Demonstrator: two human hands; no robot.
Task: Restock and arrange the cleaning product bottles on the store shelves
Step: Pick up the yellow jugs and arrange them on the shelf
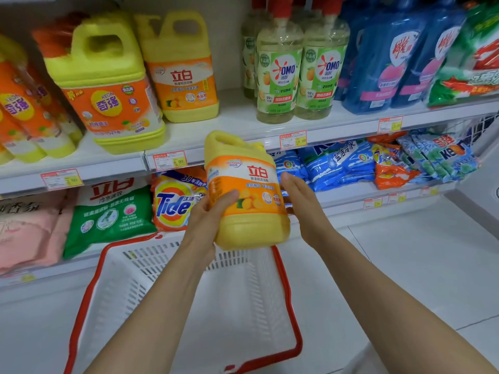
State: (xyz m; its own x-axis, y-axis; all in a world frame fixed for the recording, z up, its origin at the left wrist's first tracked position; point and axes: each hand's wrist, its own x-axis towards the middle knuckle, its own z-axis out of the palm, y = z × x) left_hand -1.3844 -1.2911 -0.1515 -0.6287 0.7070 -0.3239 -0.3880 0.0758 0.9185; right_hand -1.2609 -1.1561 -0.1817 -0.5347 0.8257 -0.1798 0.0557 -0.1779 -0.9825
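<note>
Above white basket (162, 268), yellow jug (247, 201) held mid-air before shelf (237, 122): left hand (208, 222) grips its side, thumb on label; right hand (302, 209), fingers straight, steadies other side. Behind, matching jug (183, 74) already shelved; this one not yet placed.

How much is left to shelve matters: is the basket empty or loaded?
Empty, as far as shown: the basket shows a bare floor and walls, nothing inside; the held bottle hides its far edge.

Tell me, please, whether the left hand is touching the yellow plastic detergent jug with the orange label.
Touching. The head view shows the left hand gripping the jug, its thumb curled across the front.
</note>
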